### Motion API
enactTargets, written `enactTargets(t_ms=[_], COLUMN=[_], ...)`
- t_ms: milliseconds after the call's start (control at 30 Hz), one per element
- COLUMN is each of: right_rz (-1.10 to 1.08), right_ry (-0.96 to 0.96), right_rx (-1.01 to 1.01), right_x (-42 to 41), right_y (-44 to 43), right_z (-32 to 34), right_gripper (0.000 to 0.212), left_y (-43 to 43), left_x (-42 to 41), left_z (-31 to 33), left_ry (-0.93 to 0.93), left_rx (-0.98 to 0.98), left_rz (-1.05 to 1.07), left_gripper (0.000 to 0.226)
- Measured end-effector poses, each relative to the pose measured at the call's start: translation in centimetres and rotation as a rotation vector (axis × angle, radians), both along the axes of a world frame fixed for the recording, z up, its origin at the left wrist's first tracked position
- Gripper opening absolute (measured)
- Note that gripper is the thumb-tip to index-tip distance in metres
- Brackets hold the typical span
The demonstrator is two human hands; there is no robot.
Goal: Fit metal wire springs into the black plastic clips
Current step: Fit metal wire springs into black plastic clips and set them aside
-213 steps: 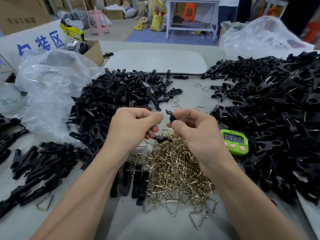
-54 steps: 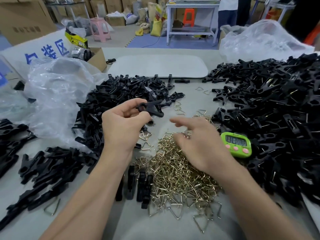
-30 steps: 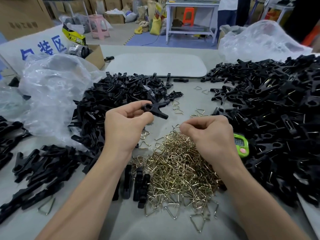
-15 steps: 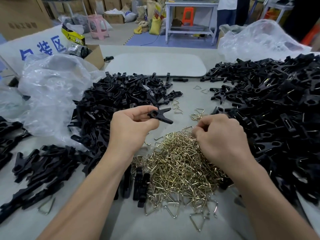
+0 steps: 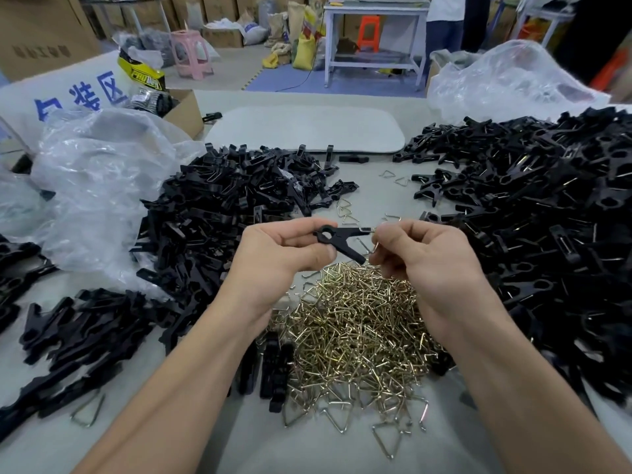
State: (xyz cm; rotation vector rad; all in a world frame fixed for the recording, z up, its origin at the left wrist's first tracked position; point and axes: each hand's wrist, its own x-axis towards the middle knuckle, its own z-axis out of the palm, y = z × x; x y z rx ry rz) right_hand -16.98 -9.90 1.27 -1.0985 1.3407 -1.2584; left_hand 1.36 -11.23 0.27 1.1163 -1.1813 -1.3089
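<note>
- At the left of the desk (image 5: 307,443) lies a clip heap (image 5: 232,213).
- The left hand (image 5: 280,254) has its grip pinching one black clip (image 5: 337,239) near its ring end. It holds the clip above the desk with the arms pointing right.
- The step looks like seating: a wire spring (image 5: 370,229) meets the clip's upper arm tip.
- The right hand (image 5: 431,265) has its grip pinching that spring. Next, the spring probably needs pushing over both arms until it catches.
- The spring heap (image 5: 355,323) lies below the hands.

Clear plastic bag (image 5: 99,186), cardboard box (image 5: 186,112), pink stool (image 5: 189,53), white pad (image 5: 304,133)
</note>
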Motion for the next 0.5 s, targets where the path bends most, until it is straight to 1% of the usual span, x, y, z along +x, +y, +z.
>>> enactTargets(t_ms=[67, 200, 333, 500], right_rz=[0.013, 0.022, 0.036, 0.075], right_ry=[0.002, -0.043, -0.081, -0.173], right_rx=[-0.020, -0.025, -0.006, 0.071], right_x=[-0.03, 0.03, -0.07, -0.34], right_y=[0.00, 0.03, 0.05, 0.05], right_z=[-0.03, 0.01, 0.00, -0.09], right_gripper=[0.030, 0.028, 0.027, 0.022], left_y=[0.08, -0.15, 0.08, 0.21], left_x=[-0.19, -0.15, -0.42, -0.71], left_z=[-0.05, -0.24, -0.32, -0.34], left_ry=[0.058, 0.162, 0.152, 0.150], left_rx=[0.007, 0.041, 0.014, -0.027], left_rz=[-0.056, -0.048, -0.062, -0.047], left_gripper=[0.032, 0.034, 0.035, 0.034])
